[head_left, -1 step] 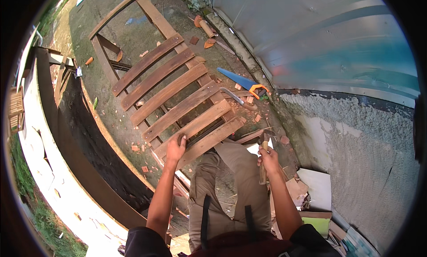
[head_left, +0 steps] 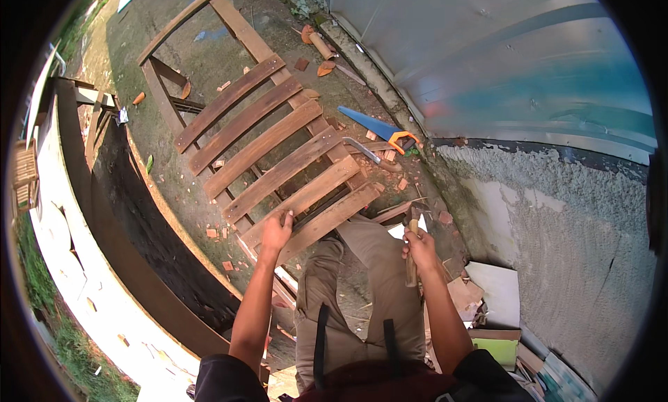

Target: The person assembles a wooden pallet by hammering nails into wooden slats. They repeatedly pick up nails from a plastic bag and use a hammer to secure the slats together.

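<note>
A wooden frame of brown slats nailed across two long side rails lies on the concrete ahead of me. My left hand rests on the nearer slats at its left end. Its thumb and forefinger are pinched close together, and anything between them is too small to make out. In my right hand, beside my right knee, is a hammer with a wooden handle. Its dark head points away from me. The nearest slat lies just in front of my knees.
Right of the frame lie a blue-bladed handsaw with an orange handle and a curved metal tool. Wood offcuts and dry leaves litter the concrete. A rough wall and metal sheet border the right; a dark trough runs along the left.
</note>
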{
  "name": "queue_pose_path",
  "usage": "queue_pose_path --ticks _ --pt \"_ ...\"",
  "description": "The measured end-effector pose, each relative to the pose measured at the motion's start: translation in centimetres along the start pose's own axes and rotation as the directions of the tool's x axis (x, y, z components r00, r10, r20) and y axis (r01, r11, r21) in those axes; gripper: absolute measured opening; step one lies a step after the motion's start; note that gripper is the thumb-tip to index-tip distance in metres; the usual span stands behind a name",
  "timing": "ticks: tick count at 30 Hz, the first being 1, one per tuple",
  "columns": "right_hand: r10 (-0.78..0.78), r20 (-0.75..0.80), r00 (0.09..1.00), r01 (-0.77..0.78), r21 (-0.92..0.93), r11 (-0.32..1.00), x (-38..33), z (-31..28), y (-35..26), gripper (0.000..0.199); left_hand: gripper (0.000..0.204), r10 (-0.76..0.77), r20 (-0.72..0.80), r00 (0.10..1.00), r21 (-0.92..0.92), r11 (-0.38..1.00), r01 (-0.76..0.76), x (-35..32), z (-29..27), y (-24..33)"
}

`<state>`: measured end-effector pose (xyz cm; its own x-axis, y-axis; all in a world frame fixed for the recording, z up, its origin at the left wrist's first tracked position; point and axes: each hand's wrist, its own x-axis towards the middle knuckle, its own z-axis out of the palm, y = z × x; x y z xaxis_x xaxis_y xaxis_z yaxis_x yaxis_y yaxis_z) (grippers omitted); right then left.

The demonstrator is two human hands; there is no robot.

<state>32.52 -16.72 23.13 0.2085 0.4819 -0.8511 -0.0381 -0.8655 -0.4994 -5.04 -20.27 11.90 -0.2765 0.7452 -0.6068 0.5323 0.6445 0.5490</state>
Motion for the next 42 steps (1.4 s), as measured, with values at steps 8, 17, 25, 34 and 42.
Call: queue_pose_path --ticks 8,17,25,34,42 --pt "0.091 0.083 0.992 -0.087 -0.062 0.994 2.7 0.6 -3.8 0.021 0.035 0.124 0.069 0.99 -0.107 0.987 -0.116 2.0 4.5 9.0" --pt "0.172 0.211 0.962 -0.039 -0.517 0.855 18.5 0.4 -3.6 0.029 0.051 0.276 -0.232 0.933 0.166 0.956 -0.241 5.0 11.7 8.9" --pt "0.058 0.378 0.924 0.382 -0.917 -0.115 43.9 -4.7 0.7 0.034 0.064 0.187 -0.51 0.84 0.295 0.955 -0.033 9.2 20.1 10.2" --pt "0.19 0.44 0.878 0.471 -0.722 -0.506 52.0 -1.5 0.0 0.025 0.073 0.206 -0.454 0.867 0.295 0.953 -0.073 8.6 19.5 9.7" --pt "-0.149 0.944 0.294 0.676 -0.316 -0.666 60.0 5.2 1.1 0.047 0.093 0.463 -0.177 0.868 0.42 0.833 -0.359 8.5 19.1 9.3"
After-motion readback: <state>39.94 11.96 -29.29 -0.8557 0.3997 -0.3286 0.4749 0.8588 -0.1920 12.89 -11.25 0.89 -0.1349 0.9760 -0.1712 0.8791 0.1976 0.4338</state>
